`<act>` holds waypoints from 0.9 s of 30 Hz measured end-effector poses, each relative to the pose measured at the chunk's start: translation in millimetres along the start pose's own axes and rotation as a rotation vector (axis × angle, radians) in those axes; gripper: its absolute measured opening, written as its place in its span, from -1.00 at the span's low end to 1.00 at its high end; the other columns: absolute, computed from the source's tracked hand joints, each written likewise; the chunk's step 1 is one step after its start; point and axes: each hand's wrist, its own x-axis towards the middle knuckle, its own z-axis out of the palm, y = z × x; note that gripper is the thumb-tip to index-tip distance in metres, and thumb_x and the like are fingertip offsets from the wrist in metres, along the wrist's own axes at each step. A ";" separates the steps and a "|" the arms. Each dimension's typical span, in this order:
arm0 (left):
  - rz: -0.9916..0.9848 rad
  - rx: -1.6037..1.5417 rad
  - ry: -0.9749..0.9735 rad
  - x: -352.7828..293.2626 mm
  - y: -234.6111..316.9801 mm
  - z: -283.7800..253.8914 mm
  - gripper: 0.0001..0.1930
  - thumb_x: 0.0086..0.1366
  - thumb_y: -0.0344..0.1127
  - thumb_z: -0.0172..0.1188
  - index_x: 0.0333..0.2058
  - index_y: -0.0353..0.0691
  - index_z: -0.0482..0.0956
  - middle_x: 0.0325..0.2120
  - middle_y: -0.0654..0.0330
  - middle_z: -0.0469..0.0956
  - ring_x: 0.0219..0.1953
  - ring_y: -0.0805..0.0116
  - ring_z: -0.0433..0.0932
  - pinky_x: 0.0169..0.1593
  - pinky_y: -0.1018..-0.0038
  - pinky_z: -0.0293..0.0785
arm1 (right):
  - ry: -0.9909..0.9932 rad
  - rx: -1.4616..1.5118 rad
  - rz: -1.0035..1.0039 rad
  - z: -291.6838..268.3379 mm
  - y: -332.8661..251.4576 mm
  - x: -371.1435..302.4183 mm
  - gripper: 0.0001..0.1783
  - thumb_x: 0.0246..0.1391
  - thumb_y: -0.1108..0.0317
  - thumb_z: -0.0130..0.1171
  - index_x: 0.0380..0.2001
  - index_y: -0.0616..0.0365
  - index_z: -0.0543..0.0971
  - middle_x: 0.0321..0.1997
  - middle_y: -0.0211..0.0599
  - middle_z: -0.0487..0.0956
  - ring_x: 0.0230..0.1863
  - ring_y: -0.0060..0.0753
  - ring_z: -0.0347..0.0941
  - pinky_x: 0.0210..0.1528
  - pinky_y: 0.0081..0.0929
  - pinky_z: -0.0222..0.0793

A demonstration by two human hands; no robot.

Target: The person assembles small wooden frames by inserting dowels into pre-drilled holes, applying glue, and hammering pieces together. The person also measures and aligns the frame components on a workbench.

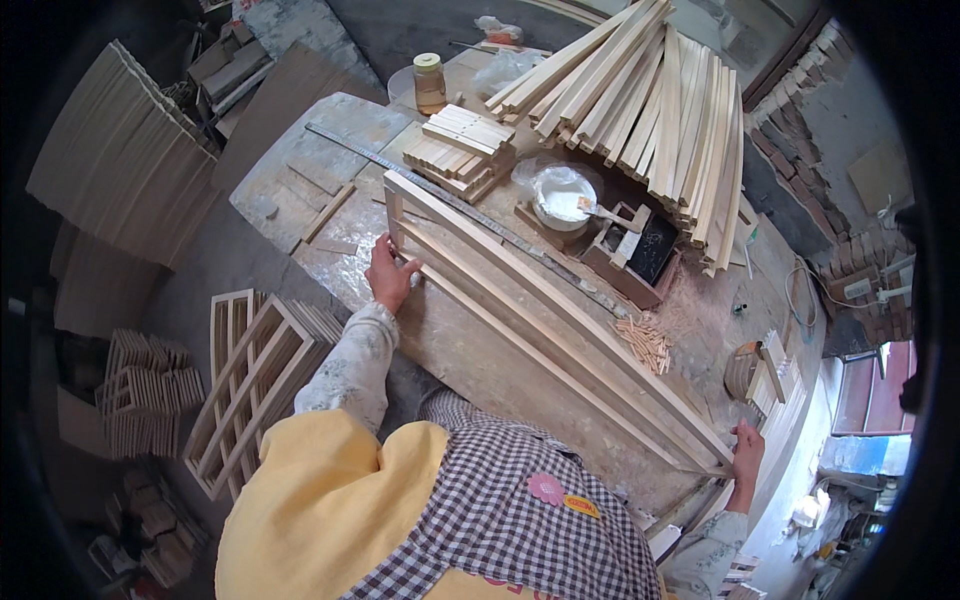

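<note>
A long, narrow wooden frame with three lengthwise bars stands tilted over the worktable in front of me, running from upper left to lower right. My left hand grips its left end, thumb against the lower bar. At the far right corner, my right hand is closed around the end of the frame. Beyond the frame, a tub of white paste has a brush across its rim. A small heap of wooden dowels lies on the table behind the frame's right half.
Long wooden strips are piled at the back, beside short wooden blocks and a yellow-lidded jar. A long metal ruler crosses the table. Similar frames are stacked at my left, below curved panels.
</note>
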 end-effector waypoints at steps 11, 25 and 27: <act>-0.109 0.302 -0.158 20.4 11.5 -22.2 -0.38 0.13 -0.28 0.48 0.17 -0.11 0.49 0.04 0.03 0.57 0.08 0.00 0.58 0.20 0.12 0.45 | 0.023 -0.091 -0.081 0.2 8.2 -10.6 -0.43 0.40 -0.09 0.10 -0.48 0.20 0.63 -0.64 -0.50 0.39 -0.61 -0.63 0.25 -0.53 -0.46 0.14; 0.837 0.324 -0.110 81.0 154.8 -62.7 -0.65 0.28 -0.31 0.31 0.05 -0.08 0.60 -0.02 0.02 0.62 0.02 -0.07 0.58 0.06 0.06 0.48 | 0.200 -0.367 0.001 8.5 -39.0 -57.7 -0.58 0.41 0.05 0.09 -0.24 0.25 0.61 -0.45 -0.22 0.61 -0.46 -0.36 0.52 -0.32 -0.35 0.42; 0.835 0.400 -0.175 85.9 157.8 -63.3 -0.62 0.27 -0.35 0.32 0.07 -0.12 0.58 0.02 0.00 0.60 0.06 -0.09 0.56 0.09 0.08 0.46 | 0.459 -0.305 -0.011 -0.8 -33.0 -64.3 -0.63 0.41 0.10 0.08 -0.11 0.23 0.61 -0.28 -0.11 0.67 -0.30 -0.26 0.61 -0.16 -0.30 0.48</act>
